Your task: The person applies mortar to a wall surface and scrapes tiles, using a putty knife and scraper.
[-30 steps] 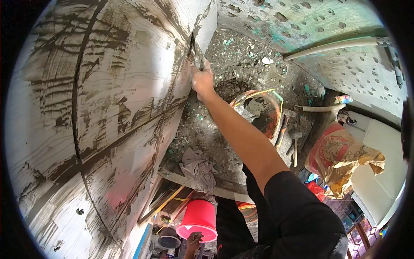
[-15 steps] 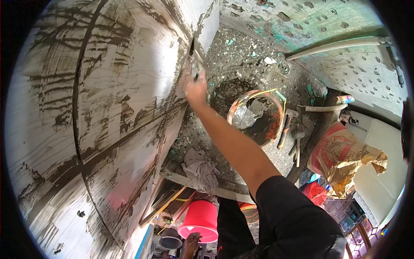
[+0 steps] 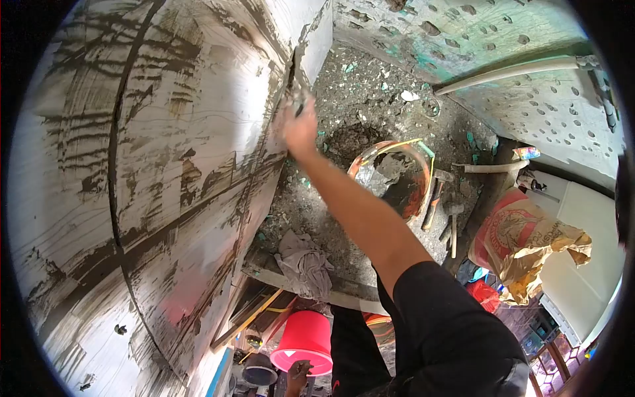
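Trowel (image 3: 297,91) sits in our right hand (image 3: 299,129), fingers (image 3: 291,112) wrapped shut on its handle, a bit blurred. Blade sticks up past the fingertips into the dark gap at the edge of the tiled wall (image 3: 165,165). The wall is smeared with grey streaks and lies just beside the fingers on the thumb side, touching the blade. We cannot see our left hand.

Behind the fingers, down along the forearm, an orange-rimmed mortar pan (image 3: 390,178) rests on the rubble floor, near the wrist but apart from it. Two hammers (image 3: 442,208) lie just past the pan, further from the fingers. A grey rag (image 3: 304,261) is on a ledge well below the hand. A torn cement sack (image 3: 529,241) and a white pipe (image 3: 509,69) are well apart from the fingers. A pink bucket (image 3: 305,341) is far below, another person's hand (image 3: 299,372) at its rim.
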{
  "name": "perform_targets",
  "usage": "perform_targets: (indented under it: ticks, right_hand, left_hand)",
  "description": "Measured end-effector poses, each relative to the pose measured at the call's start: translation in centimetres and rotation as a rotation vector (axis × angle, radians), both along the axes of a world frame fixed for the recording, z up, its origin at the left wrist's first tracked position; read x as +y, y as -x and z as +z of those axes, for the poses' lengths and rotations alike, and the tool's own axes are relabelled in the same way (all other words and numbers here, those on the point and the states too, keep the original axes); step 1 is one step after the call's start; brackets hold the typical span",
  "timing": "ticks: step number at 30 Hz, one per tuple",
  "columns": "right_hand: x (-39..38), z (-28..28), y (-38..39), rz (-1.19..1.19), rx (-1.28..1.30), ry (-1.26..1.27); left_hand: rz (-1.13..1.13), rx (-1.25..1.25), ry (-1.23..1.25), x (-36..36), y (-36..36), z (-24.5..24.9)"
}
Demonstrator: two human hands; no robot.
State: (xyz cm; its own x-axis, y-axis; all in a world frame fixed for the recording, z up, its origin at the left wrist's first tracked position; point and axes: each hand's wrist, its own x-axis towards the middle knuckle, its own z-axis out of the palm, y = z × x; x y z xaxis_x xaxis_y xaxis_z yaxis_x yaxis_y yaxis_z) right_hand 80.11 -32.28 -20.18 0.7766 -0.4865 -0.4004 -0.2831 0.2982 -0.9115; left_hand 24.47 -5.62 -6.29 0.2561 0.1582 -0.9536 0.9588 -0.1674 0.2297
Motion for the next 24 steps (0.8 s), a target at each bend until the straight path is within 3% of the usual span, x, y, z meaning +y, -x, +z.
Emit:
perform_targets:
  ticks: [4, 7, 11, 12, 15, 17, 18, 21, 24]
  right_hand:
    - [0.2, -1.0, 0.2, 0.001, 0.003, 0.069]
    - [1.9, -6.2, 0.9, -0.091, -0.189, 0.502]
    - [-1.3, -3.3, -0.2, 0.038, 0.006, 0.232]
    - [-1.7, -4.6, -0.3, -0.024, -0.087, 0.337]
    - [-5.1, -5.3, 0.8, 0.08, -0.108, 0.011]
    - [-9.2, -5.1, -0.1, 0.152, -0.05, 0.18]
    - [-11.3, -4.4, -0.1, 0.244, -0.015, -0.064]
    - [-11.9, -5.2, -0.2, 0.342, 0.021, 0.276]
    - [-8.3, -4.2, 2.2, 0.333, 0.059, 0.426]
  left_hand:
    - [-0.037, 0.042, -0.006, -0.2, -0.3, -0.2]
    - [-0.027, 0.082, -0.01, -0.9, -1.6, 0.1]
    - [-0.089, 0.102, -0.039, -1.1, -2.9, 0.7]
    - [-0.099, 0.077, -0.038, -1.4, -3.2, 0.4]
    - [-0.058, 0.02, -0.002, -2.0, -3.7, 0.8]
    - [-0.039, 0.111, -0.07, -3.0, -4.7, 1.4]
    - [-0.031, 0.168, -0.107, -3.3, -5.0, 2.2]
    - [0.067, 0.064, -0.124, -2.6, -3.7, 2.1]
    - [-0.09, -0.06, -0.191, -5.8, -10.2, 4.3]
